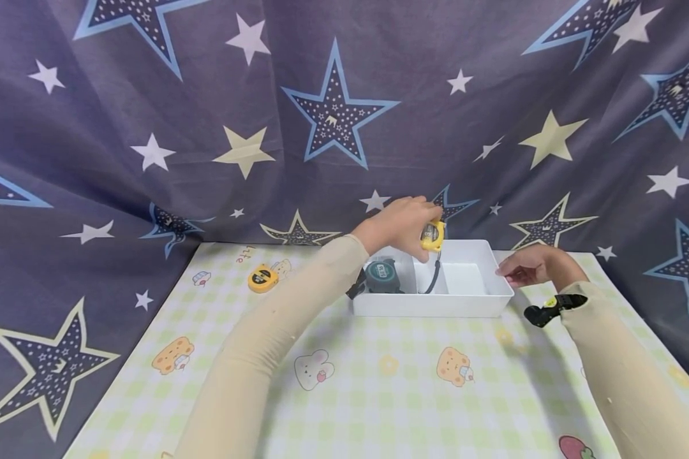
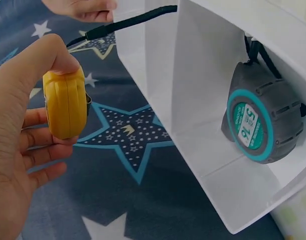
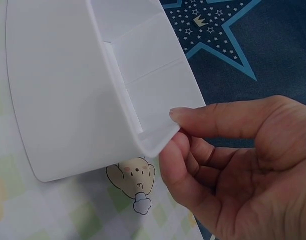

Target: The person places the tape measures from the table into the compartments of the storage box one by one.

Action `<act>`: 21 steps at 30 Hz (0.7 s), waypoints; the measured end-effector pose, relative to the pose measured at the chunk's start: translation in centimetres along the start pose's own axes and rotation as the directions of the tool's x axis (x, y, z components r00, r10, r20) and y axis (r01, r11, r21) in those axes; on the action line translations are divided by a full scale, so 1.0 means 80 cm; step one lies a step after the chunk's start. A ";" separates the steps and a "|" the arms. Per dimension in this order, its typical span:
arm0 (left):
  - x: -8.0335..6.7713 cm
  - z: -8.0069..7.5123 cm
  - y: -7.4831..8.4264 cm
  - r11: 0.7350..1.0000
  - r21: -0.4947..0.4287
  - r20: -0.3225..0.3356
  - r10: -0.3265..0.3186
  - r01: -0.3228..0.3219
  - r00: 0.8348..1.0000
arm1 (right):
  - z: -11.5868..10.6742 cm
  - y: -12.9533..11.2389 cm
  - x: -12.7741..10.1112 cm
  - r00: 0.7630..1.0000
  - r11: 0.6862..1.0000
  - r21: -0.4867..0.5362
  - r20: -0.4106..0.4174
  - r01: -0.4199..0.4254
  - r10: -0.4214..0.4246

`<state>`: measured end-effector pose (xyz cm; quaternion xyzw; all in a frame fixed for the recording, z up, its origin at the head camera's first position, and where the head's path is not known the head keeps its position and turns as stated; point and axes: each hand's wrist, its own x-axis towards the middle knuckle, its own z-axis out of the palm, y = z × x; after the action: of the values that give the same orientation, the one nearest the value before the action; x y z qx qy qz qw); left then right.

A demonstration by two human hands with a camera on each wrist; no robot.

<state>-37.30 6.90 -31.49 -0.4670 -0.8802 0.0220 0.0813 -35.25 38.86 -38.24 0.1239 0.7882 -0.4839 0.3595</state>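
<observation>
My left hand grips a yellow tape measure above the back of a white divided box. Its black wrist strap hangs down into the box. In the left wrist view the thumb and fingers pinch the yellow tape measure beside the box wall. A grey and teal tape measure lies in the box's left compartment. My right hand pinches the box's right corner, thumb on the rim and fingers beneath.
A second yellow tape measure lies on the checked table mat to the left. Star-patterned cloth hangs behind the table and drapes along its far edge. The box's right compartments hold nothing.
</observation>
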 end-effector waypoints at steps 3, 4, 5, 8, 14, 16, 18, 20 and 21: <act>0.003 0.008 0.001 1.000 -0.017 0.019 -0.004 0.004 1.000 | 0.000 0.000 0.000 1.000 1.000 -0.008 -0.009 0.001 -0.001; 0.004 0.010 0.002 1.000 -0.017 0.024 -0.006 0.006 1.000 | 0.001 0.000 0.000 1.000 1.000 -0.007 -0.015 0.000 0.000; 0.005 0.013 0.002 1.000 -0.018 0.028 -0.008 0.008 1.000 | 0.001 0.000 0.000 1.000 1.000 -0.009 -0.020 0.001 -0.001; 0.007 0.020 0.004 1.000 -0.021 0.037 -0.008 0.009 0.999 | 0.001 0.000 0.001 1.000 1.000 -0.014 -0.028 0.007 -0.007; 0.010 0.035 0.007 1.000 0.014 0.055 0.006 -0.007 0.998 | 0.001 0.001 0.001 1.000 1.000 -0.011 -0.021 0.013 -0.013; 0.011 0.039 0.008 0.999 0.036 0.064 0.010 -0.013 0.998 | 0.000 0.001 0.002 1.000 1.000 -0.010 -0.020 0.012 -0.012; 0.012 0.043 0.009 0.999 0.046 0.073 0.010 -0.014 0.997 | 0.000 0.002 0.002 1.000 1.000 -0.013 -0.019 0.012 -0.013; 0.014 0.046 0.009 0.998 0.057 0.083 0.008 -0.012 0.996 | -0.001 0.002 0.002 1.000 1.000 -0.015 -0.020 0.012 -0.012; 0.015 0.047 0.010 0.998 0.062 0.087 0.007 -0.013 0.996 | -0.001 0.002 0.002 1.000 1.000 -0.015 -0.019 0.012 -0.013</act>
<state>-37.93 8.43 -35.15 -0.4673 -0.8795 0.0702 0.0573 -35.35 38.98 -38.46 0.1209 0.7959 -0.4791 0.3499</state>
